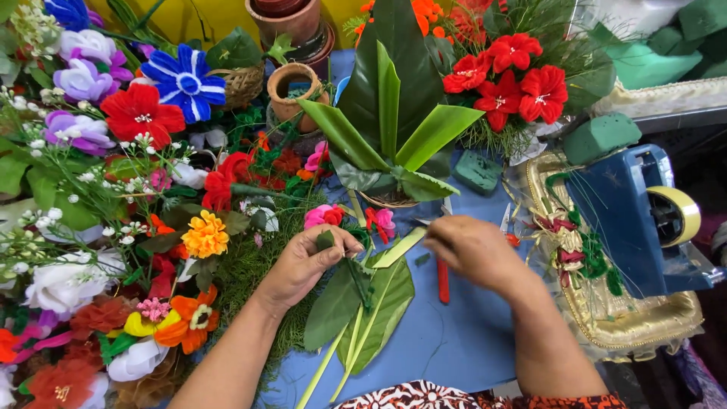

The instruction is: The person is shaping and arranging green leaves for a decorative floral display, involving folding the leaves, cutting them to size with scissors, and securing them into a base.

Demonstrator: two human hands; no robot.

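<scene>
Your left hand [303, 261] pinches folded green leaves [363, 303]; your right hand [473, 250] closes on a leaf strip [399, 248], above the blue worktop [454, 341].

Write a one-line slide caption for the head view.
Left hand pinches green leaves while right hand works beside red-handled scissors, amid artificial flowers.

I see a blue tape dispenser [632, 220] at right, resting beside a gold tray [644, 322]. Red flowers [507, 76] stand at upper right. A terracotta pot [291, 91] sits near a blue-and-white flower [184, 82]. Green foam blocks [602, 136] lie behind the dispenser.
</scene>
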